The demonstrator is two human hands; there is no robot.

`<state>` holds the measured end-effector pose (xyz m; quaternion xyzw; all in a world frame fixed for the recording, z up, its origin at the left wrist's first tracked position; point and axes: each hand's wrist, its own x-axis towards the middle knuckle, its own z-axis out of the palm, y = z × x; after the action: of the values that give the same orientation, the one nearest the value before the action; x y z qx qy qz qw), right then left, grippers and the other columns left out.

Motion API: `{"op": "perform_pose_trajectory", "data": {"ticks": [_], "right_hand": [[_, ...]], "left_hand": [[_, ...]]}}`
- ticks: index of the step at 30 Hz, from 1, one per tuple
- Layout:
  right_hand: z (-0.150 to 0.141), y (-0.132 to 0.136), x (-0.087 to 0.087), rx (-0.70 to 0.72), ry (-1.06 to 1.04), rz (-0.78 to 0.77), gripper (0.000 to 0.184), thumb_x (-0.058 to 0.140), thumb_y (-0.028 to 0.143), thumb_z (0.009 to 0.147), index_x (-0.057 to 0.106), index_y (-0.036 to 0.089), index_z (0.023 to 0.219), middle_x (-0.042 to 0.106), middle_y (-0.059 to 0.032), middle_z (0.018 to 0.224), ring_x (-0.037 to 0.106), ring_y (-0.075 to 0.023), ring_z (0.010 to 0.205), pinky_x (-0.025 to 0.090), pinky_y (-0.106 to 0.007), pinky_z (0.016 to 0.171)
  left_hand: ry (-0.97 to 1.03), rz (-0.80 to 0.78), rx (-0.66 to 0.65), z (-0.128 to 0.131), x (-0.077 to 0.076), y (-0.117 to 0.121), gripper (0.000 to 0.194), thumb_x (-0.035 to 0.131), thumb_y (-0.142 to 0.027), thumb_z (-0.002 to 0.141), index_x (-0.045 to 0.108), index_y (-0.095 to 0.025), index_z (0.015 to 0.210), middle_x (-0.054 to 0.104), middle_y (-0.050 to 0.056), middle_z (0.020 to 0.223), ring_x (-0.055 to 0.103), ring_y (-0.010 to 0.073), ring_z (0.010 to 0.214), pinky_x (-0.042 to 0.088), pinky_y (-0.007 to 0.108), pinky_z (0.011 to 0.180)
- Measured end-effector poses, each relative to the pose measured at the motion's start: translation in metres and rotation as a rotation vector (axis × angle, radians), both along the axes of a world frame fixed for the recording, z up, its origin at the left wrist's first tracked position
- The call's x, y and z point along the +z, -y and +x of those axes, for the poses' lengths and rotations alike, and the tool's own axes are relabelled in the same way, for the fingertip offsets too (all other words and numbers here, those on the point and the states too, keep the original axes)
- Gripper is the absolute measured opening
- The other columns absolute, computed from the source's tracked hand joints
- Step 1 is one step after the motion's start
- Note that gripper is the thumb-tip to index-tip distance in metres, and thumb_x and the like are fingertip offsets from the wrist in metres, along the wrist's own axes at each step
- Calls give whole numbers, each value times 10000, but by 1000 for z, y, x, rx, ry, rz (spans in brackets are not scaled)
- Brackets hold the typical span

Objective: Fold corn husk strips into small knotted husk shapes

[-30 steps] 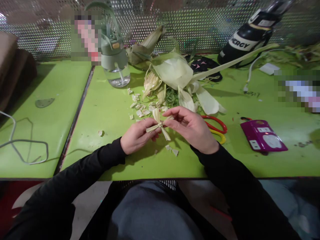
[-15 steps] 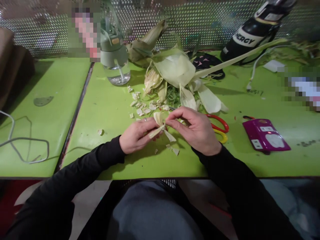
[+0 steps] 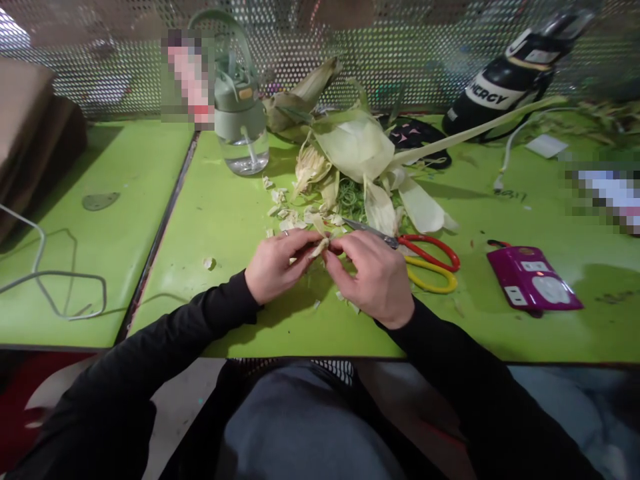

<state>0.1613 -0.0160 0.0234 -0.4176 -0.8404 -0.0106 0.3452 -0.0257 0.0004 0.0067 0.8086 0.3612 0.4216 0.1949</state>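
Pale strips of corn husk point(image 3: 321, 247), gathered into a small bunch, sit between my two hands just above the green table. My left hand point(image 3: 284, 263) is closed on the bunch from the left, a ring on one finger. From the right, my right hand point(image 3: 375, 272) pinches the same husk with thumb and forefinger, partly covering it. Scissors point(image 3: 431, 257) with one red and one yellow handle lie beside my right hand. Cut husk scraps point(image 3: 289, 217) are scattered beyond my fingers, and larger husk leaves point(image 3: 357, 147) are heaped behind them.
A clear water bottle point(image 3: 245, 140) stands at the back, left of the heap. A black flask point(image 3: 493, 90) leans against the perforated screen point(image 3: 380, 50). On the right lies a purple power socket point(image 3: 535, 278). Grey cable point(image 3: 65, 277) loops over the left table, past the seam.
Both hands have drawn closer together around the husk, and its spread strips are now mostly covered. My right hand has shifted left, revealing more of the scissors. The view has shifted slightly.
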Motion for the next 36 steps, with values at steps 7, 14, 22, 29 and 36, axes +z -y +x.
{"op": "perform_pose_trajectory", "data": {"ticks": [7,14,22,29,36], "right_hand": [[2,1,1,18,-39,-131,130,536,145,857,482,226,770,572,-4,698,473,-137,576,387,-297,555],[2,4,8,93,-105,-293,162,511,152,890,465,227,754,490,27,651,413,-115,551,341,-286,539],[7,0,13,66,-245,-247,120,511,264,981,594,216,909,665,-54,891,591,-176,770,451,-323,669],[7,-5,9,69,-165,-364,201,513,329,1000,574,205,854,607,-21,741,533,-161,659,400,-312,609],[4,0,14,136,-190,-348,258,464,204,987,441,229,732,458,20,659,444,-143,609,349,-311,613]], "left_hand": [[-224,338,52,-4,0,-4,229,459,-238,1011,654,-144,1084,732,68,905,696,115,777,565,200,693],[-388,369,13,-10,-3,-6,288,379,-222,1024,602,-156,1194,683,73,939,671,129,794,560,210,696],[136,-246,-155,-1,0,-12,327,447,-398,1018,651,-144,1039,668,48,821,631,118,688,550,229,633],[460,-564,-348,1,-1,-15,352,605,-483,933,655,-143,1012,645,27,824,602,89,666,548,213,631],[415,-547,-341,-5,1,-12,309,656,-394,916,643,-126,1070,655,36,872,570,58,623,530,186,604]]}}
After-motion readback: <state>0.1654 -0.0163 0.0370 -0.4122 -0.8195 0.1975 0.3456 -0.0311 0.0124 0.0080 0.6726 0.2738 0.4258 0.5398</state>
